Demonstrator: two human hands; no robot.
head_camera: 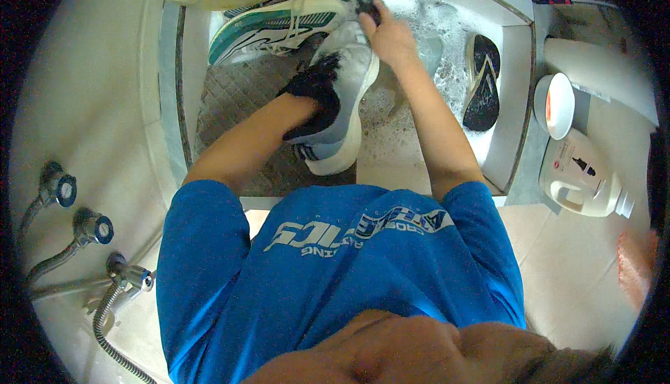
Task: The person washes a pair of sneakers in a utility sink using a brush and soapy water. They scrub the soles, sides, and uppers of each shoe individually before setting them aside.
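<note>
A grey sneaker (349,77) with a white sole and black collar is tilted before me, its toe pointing away. My left hand reaches into its collar; the fingers are hidden inside, and only the wrist (306,109) shows at the black lining. Beside the toe, my right hand (393,38) grips a small black scrubber (369,12), whose exact kind is unclear. The scrubber is at the toe's upper right edge. Behind and left of the grey sneaker lie green and white sneakers (277,22) with pale laces.
Foamy water (445,22) covers the right part of a low-walled basin (515,70). A black flip-flop (482,83) lies at its right wall. Outside stand a white bowl (562,106) and a detergent jug (576,174). Metal valves (65,190) and a hose (102,321) are left.
</note>
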